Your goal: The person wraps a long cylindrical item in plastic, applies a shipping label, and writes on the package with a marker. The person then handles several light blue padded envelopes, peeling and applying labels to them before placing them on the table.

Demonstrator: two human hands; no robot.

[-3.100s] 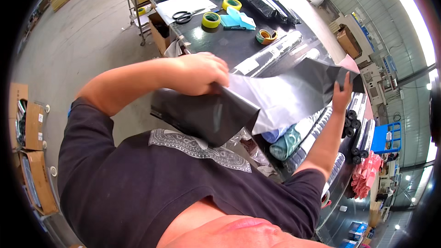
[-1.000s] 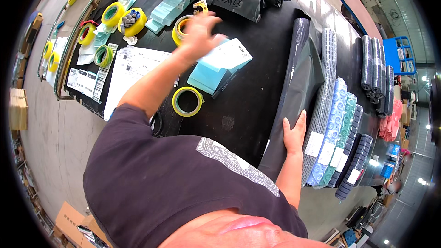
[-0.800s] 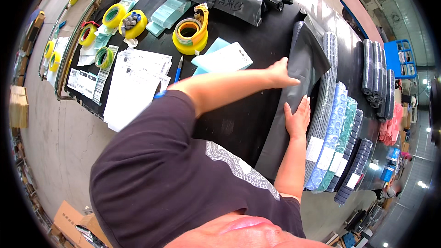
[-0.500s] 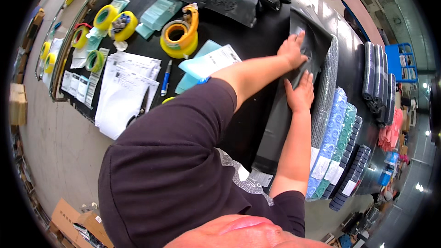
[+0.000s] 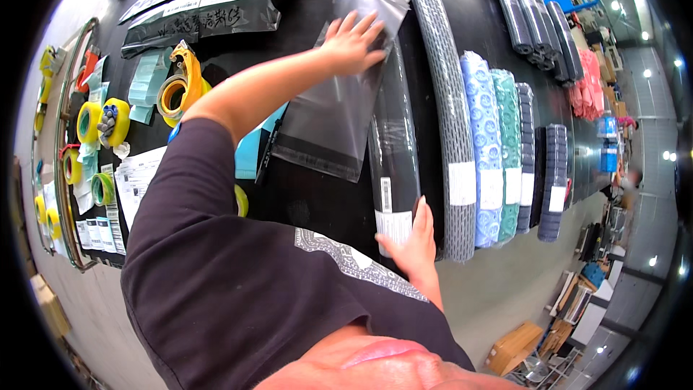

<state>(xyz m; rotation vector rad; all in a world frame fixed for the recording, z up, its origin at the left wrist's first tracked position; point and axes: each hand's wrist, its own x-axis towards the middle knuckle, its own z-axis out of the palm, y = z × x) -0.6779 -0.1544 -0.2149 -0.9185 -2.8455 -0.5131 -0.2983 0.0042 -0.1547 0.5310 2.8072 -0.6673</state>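
Observation:
My left hand [image 5: 354, 43] is open with fingers spread, over a thin grey translucent plastic bag [image 5: 317, 126]. The bag lies slanted on the black table, its upper part crumpled against a dark roll [image 5: 393, 137] in shiny film. At that roll's near end, my right hand [image 5: 413, 245] rests with fingers stretched out and thumb apart, beside a white label [image 5: 395, 227]. Just right of the dark roll stands a longer grey-and-white patterned roll [image 5: 442, 115], apart from it. Nothing is gripped in either hand.
Further right lie blue [image 5: 482, 137], green [image 5: 509, 144] and dark wrapped rolls [image 5: 554, 173]. Packed black parcels [image 5: 206, 18] occupy the far left. A tape dispenser [image 5: 189, 87], yellow tape rolls [image 5: 88, 123], printed papers [image 5: 141, 184] and a pen [image 5: 268, 150] lie at left.
The view has turned rightward. My hands, close together on dark plastic before, are now far apart: left on the grey bag, right at the dark roll's near end. The bag now slants leftward.

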